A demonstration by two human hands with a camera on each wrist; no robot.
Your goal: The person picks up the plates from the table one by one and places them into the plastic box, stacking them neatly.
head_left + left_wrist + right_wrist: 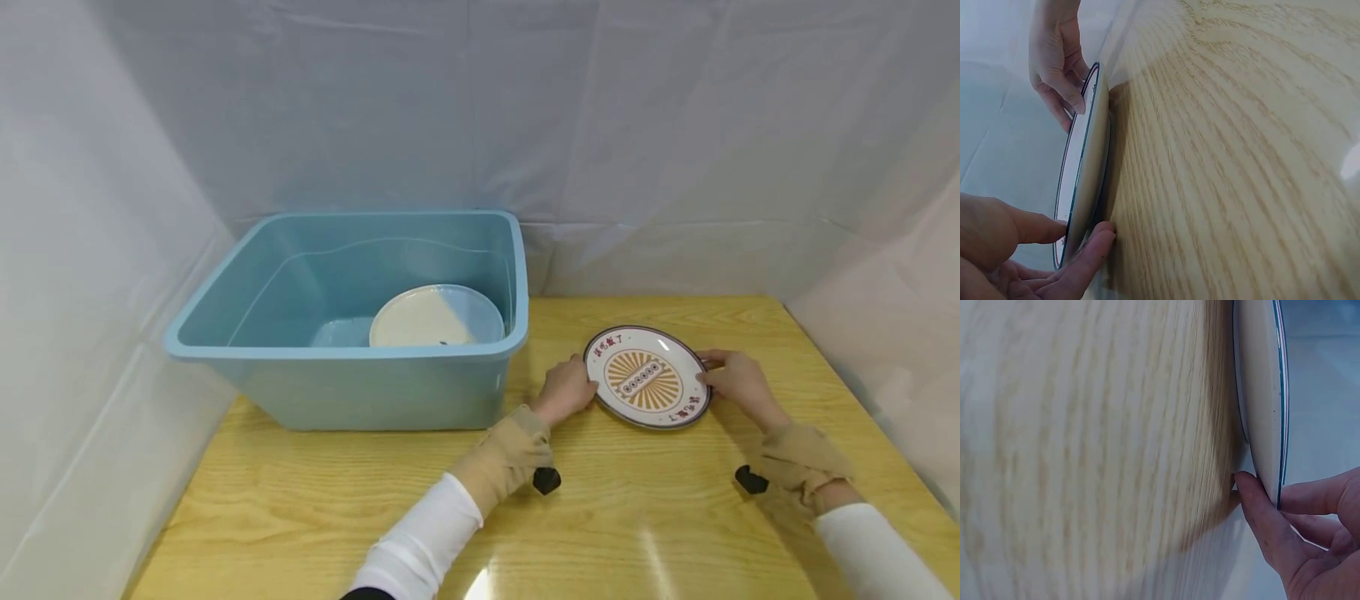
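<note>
A round white plate with a dark rim and an orange sunburst pattern [647,377] lies flat on the light wooden table with a pale grain [360,508], to the right of a large light-blue plastic tub [352,392] and near the table's middle. The left hand [565,390] grips the plate's left edge: the left wrist view shows its thumb [1032,226] on the rim's upper face and a finger [1088,253] tucked under the edge against the table, so the hand pinches the rim. The right hand [738,383] takes the opposite, right edge in the same way; in the right wrist view one finger [1260,515] is wedged beneath the plate where it meets the wood and the thumb [1319,497] lies on top of the rim. Both hands are thus closed on the plate from either side, with the plate between them and resting on the table. Inside the tub, against its near right corner, lies a plain cream-white round plate [431,319]. Each forearm wears a tan wrist wrap over a white sleeve [423,533]. White sheeting [480,108] hangs behind and to both sides of the table.
</note>
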